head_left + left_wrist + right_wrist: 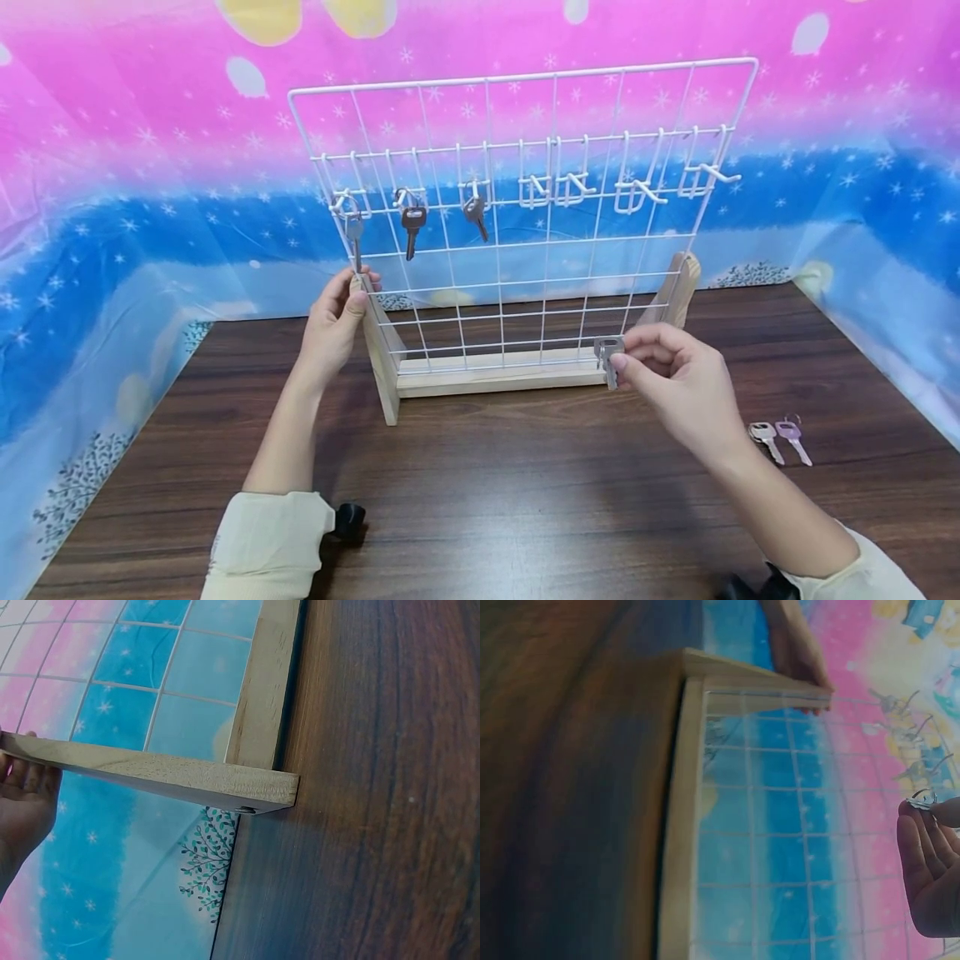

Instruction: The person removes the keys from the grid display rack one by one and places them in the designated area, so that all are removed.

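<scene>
My left hand grips the top of the left wooden post of a white wire grid rack. The left wrist view shows its fingers wrapped over the end of that post. Between thumb and fingers, my right hand pinches a silver key in front of the grid's lower right part. A small ring on the key shows in the right wrist view. Three keys hang from the hooks on the left: a silver key, a dark-headed key and another key.
Several white hooks without keys, among them one hook, line the grid's right half. On the brown wooden table, a silver key and a purple key lie beyond my right wrist. A patterned pink and blue cloth surrounds the table.
</scene>
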`<state>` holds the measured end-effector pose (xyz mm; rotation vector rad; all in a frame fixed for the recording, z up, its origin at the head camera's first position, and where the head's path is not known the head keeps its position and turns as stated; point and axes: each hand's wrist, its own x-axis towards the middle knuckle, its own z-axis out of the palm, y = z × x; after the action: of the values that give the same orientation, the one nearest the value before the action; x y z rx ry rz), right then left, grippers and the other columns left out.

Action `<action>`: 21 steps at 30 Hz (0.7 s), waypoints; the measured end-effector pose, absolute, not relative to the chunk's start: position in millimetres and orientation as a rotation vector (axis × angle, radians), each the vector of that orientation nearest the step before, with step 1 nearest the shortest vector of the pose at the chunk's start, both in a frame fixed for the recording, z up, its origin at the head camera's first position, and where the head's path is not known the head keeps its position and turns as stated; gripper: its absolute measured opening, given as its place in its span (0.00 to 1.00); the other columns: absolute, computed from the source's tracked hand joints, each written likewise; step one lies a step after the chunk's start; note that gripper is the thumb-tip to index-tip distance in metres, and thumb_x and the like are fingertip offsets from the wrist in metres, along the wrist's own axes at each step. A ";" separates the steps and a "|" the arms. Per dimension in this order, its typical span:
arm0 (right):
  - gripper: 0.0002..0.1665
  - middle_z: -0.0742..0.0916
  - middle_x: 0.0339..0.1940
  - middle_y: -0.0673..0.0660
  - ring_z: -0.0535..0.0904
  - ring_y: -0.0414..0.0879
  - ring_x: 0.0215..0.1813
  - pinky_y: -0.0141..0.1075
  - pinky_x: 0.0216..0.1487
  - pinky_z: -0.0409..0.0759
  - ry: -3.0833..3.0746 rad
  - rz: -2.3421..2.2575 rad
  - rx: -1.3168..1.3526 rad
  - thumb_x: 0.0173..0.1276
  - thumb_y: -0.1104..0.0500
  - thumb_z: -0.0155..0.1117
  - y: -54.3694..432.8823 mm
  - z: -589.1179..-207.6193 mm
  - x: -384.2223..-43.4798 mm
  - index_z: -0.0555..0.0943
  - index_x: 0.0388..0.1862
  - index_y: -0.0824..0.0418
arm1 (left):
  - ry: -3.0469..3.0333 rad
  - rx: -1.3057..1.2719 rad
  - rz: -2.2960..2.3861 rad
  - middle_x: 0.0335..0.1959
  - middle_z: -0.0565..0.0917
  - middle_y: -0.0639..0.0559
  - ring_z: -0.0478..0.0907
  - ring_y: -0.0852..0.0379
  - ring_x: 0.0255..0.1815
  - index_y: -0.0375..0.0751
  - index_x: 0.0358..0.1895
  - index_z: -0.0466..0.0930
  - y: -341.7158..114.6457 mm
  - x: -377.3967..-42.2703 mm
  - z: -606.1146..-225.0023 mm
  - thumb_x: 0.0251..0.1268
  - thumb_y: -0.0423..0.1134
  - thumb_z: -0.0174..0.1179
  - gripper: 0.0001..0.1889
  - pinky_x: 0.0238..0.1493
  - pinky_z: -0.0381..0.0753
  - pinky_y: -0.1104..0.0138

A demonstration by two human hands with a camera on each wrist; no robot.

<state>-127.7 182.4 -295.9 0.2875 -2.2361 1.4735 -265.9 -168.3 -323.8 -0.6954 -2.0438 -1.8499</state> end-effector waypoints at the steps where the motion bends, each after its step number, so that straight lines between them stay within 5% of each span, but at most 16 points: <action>1: 0.06 0.84 0.23 0.48 0.78 0.38 0.24 0.27 0.23 0.73 -2.254 1.469 0.282 0.59 0.69 0.65 185.1 -299.0 -126.9 0.78 0.35 0.67 | -2.050 -0.697 -1.845 0.49 0.76 0.56 0.70 0.58 0.52 0.44 0.58 0.70 -168.3 -265.7 -323.7 0.68 0.45 0.48 0.19 0.49 0.68 0.72; 8: 0.07 0.85 0.23 0.48 0.82 0.40 0.26 0.30 0.27 0.78 -2.346 1.566 0.233 0.60 0.70 0.64 205.7 -319.7 -120.7 0.75 0.36 0.71 | -2.059 -0.673 -1.835 0.47 0.77 0.60 0.71 0.59 0.51 0.40 0.58 0.69 -167.6 -266.1 -323.5 0.68 0.44 0.47 0.19 0.47 0.68 0.72; 21: 0.07 0.85 0.24 0.51 0.83 0.45 0.26 0.37 0.31 0.80 -2.420 1.636 0.202 0.63 0.70 0.61 242.6 -346.1 -116.9 0.72 0.35 0.73 | -2.047 -0.687 -1.862 0.49 0.76 0.53 0.70 0.58 0.53 0.36 0.60 0.67 -168.2 -265.7 -323.5 0.68 0.44 0.47 0.21 0.51 0.68 0.71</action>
<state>-116.9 242.6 -346.1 0.2017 -2.4205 1.6355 -265.7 -168.2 -323.5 -0.6869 -2.0472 -1.8625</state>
